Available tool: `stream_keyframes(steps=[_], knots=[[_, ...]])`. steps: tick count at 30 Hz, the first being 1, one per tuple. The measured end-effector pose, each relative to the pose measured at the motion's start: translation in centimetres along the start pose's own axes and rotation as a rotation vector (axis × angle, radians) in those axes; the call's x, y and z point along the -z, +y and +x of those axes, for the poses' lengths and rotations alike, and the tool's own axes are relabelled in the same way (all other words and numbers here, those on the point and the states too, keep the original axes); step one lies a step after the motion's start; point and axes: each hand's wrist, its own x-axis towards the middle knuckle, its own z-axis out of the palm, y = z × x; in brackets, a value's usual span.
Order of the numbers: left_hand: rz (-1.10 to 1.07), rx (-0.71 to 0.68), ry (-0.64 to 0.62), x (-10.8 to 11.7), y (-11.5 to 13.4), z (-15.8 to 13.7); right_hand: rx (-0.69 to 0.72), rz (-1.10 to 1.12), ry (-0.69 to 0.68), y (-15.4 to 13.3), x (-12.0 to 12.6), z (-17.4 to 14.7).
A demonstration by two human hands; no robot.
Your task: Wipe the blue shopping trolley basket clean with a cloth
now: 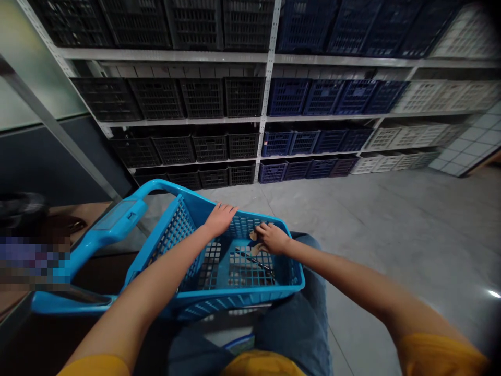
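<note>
In front of me is a blue plastic shopping cart (188, 295) with a lattice basket and a blue handle. My left hand (221, 218) grips the far rim of the basket, fingers over the edge. Inside, near the right end, my right hand (273, 238) is closed on a crumpled beige cloth (256, 249), against or close to the far side wall. Part of the cloth is hidden by the fingers. A thin dark rod (256, 261) shows slantwise at the basket's bottom; whether it lies in or under the basket I cannot tell.
Metal shelves (188, 121) along the wall hold rows of black crates (174, 147), dark blue crates (284, 96) and white crates (420, 96). Grey floor (376, 224) lies between shelves and cart. My knees are close against the cart. Dark items (58, 224) and a slanted metal post (70, 136) stand at left.
</note>
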Motion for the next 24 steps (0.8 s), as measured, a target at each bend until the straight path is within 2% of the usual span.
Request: stream_keyframes(steps=[4, 8, 11, 15, 17, 20, 24], knots=[[0.005, 0.003, 0.006, 0.0, 0.1, 0.0, -0.035, 0.038, 0.008, -0.8, -1.5, 0.8], [0.013, 0.006, -0.001, 0.1, 0.1, -0.1, -0.056, 0.069, -0.044, -0.9, -2.2, 2.5], [0.009, 0.008, 0.002, 0.2, 0.0, -0.1, -0.037, 0.061, -0.076, 0.3, -1.0, 2.6], [-0.002, 0.006, 0.029, 0.3, 0.1, -0.2, -0.039, 0.026, 0.032, 2.8, 1.7, 0.9], [-0.001, 0.013, 0.039, 0.3, 0.2, -0.3, -0.05, 0.042, 0.053, 3.4, 2.1, 0.1], [0.001, 0.018, 0.038, 0.3, 0.4, -0.3, -0.035, 0.124, -0.08, 2.7, 0.8, -0.2], [0.005, 0.014, 0.026, 0.3, 0.4, -0.3, -0.199, 0.241, -0.38, 0.0, -2.9, 1.2]])
